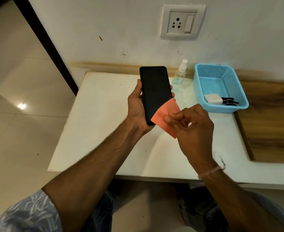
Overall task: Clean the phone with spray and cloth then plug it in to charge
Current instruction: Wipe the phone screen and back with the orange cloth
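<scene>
My left hand grips a black phone above the white table, its dark screen facing me. A folded orange cloth lies over the phone's lower right corner, pinched by the curled fingers of my right hand. Behind the phone, near the wall, stands a clear spray bottle with a white nozzle. A white charger adapter and its black cable lie inside the blue basket at the right. On the wall above is a white socket with a switch.
The white table ends at the left over a tiled floor. A wooden surface adjoins the table at the right. My knees in jeans show below the table's front edge.
</scene>
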A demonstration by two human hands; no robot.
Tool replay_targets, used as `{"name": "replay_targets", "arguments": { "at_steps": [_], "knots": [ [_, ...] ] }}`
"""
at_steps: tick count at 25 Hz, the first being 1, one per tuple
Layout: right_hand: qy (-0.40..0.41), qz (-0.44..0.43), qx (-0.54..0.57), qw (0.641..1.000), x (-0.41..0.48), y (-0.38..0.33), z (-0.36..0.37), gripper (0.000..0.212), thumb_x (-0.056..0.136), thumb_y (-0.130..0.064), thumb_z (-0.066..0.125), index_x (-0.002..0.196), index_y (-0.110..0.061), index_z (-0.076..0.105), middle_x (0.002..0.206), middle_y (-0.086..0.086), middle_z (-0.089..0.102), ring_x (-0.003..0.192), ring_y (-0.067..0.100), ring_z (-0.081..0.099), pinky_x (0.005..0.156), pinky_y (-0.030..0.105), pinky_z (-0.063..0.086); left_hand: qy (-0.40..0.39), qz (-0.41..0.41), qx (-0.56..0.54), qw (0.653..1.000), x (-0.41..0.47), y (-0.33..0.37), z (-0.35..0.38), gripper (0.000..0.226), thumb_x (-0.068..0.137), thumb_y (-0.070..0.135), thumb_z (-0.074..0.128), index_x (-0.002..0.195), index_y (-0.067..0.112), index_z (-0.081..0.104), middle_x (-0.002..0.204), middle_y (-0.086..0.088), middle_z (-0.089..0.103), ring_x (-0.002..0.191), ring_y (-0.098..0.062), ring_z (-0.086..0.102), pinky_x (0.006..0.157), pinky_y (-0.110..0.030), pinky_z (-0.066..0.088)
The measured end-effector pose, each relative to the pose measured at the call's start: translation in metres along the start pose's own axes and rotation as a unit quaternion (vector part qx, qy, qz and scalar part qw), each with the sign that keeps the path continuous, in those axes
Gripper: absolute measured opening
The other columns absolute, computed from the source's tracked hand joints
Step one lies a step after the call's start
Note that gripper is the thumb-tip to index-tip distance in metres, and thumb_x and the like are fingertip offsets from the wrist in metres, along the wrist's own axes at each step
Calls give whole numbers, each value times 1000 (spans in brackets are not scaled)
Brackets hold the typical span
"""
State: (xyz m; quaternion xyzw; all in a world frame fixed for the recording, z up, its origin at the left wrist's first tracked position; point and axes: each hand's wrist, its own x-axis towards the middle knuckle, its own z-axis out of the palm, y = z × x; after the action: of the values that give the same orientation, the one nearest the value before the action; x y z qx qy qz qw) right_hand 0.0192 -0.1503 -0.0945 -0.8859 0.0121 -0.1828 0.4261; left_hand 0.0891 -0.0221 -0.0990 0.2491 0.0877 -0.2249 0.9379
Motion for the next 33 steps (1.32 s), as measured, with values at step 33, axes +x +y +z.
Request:
{"name": "replay_targets", "arguments": {
  "at_steps": [33],
  "knots": [
    [-47, -140, -174, 974, 69, -14, -1, 9, 83, -28, 64, 92, -25, 63, 89, -1, 61, 88, 23, 59, 77, 38, 30, -8, 18, 39, 999, 7, -1, -8, 65, 96, 63, 42, 110, 8, 73, 102, -15, 71, 87, -30, 68, 81, -39, 57]
  ]
}}
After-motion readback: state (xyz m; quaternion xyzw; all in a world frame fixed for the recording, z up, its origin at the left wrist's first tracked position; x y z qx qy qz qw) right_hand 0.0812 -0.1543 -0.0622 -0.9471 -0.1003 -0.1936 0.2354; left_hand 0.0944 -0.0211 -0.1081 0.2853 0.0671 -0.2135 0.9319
